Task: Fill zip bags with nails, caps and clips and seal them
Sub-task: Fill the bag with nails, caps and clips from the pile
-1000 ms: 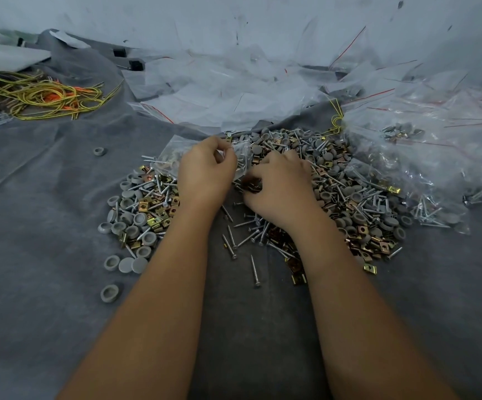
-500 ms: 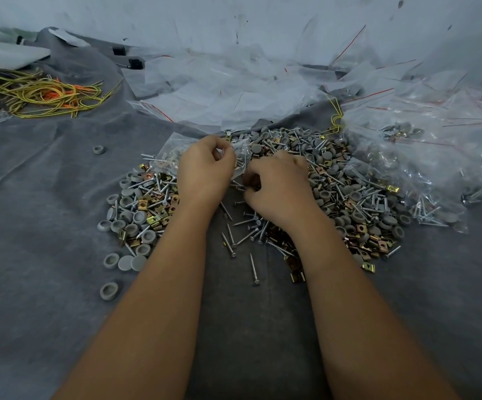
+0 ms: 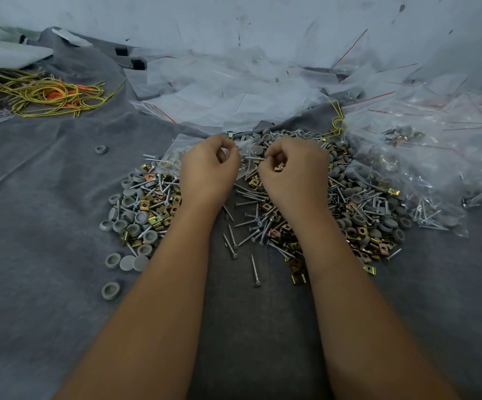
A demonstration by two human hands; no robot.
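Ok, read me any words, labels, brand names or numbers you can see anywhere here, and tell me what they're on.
None can be read.
The zip bags show only red seal lines, no print.
The gold clips and grey caps bear no legible marks.

The left hand (image 3: pixel 208 171) covers much of the zip bag (image 3: pixel 173 157), its contents unclear, and both forearms run off the bottom edge.
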